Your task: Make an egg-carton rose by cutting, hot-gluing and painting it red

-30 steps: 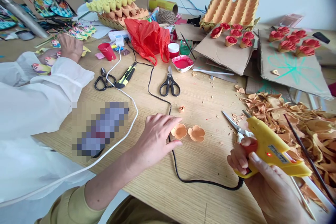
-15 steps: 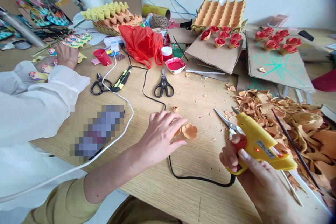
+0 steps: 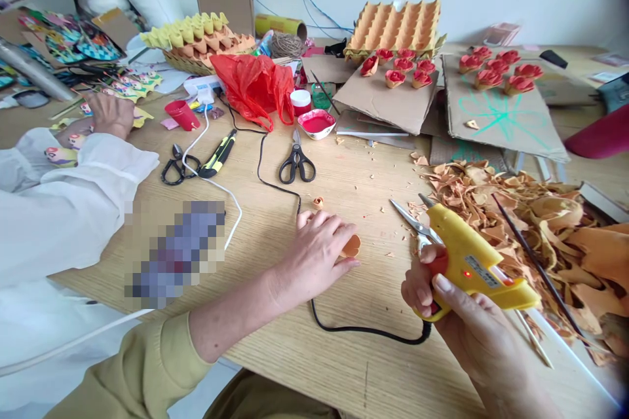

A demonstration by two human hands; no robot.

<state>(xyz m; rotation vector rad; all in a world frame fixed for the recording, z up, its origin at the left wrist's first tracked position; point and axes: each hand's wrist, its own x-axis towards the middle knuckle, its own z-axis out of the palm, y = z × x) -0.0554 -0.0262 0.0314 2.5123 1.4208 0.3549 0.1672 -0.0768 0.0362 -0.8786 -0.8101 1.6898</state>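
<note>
My right hand is wrapped round the grip of a yellow hot glue gun with a small red light lit, its nozzle pointing to the upper left. A clear glue stick sticks out at its back. My left hand is low over the wood table, thumb and fingers apart. It partly covers an orange petal-shaped cup cut from egg-carton material; whether the fingertips touch it I cannot tell. Just beyond the fingers sits a small orange rolled bud. Silver scissors lie behind the glue gun.
Orange scraps are heaped at right. Red roses stand on cardboard sheets behind. Black-handled scissors, a dish of red paint and a utility knife lie ahead. A co-worker's hand is at left. The gun's black cord crosses the table.
My left hand has moved slightly right and now covers more of the orange petal cup; a second orange piece beside it is hidden. The whole view has shifted a little; my right hand still grips the glue gun.
</note>
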